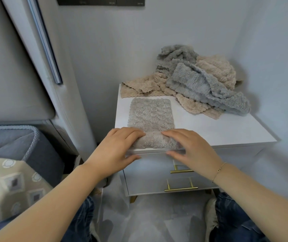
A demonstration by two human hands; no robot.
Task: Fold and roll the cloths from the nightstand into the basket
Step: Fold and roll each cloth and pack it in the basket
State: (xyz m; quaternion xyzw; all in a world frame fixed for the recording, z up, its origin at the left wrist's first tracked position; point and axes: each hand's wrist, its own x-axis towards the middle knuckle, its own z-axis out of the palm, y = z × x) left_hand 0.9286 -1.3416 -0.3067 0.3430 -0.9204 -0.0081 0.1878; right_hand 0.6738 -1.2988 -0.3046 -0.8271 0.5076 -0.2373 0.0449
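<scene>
My left hand (117,145) and right hand (186,145) sit side by side on the near end of the folded grey-beige cloth (151,116), fingers curved over the small roll that has begun at the front edge of the white nightstand (227,130), thumbs tucked down against the front face; both are curled round that roll rather than flat on it. The rest of the strip lies flat, running away from me toward the wall. My worry from here is that the roll sits right at the edge: if I ease pressure or push unevenly, the plush fabric could spring open or slide off toward the floor. If one hand leads, I judge the roll will come out coned rather than straight, and it will loosen once lifted. At the back right corner waits the pile of loose cloths (200,79), beige and blue-grey tangled together, one beige corner lying just beyond the far end of my strip, so the roll may run into it and drag it along. I cannot see a basket for certain; the grey fabric-edged shape at the left (17,142) might be it, partly hidden by a patterned cushion (8,186). Below my hands are drawers with brass handles (181,188)
</scene>
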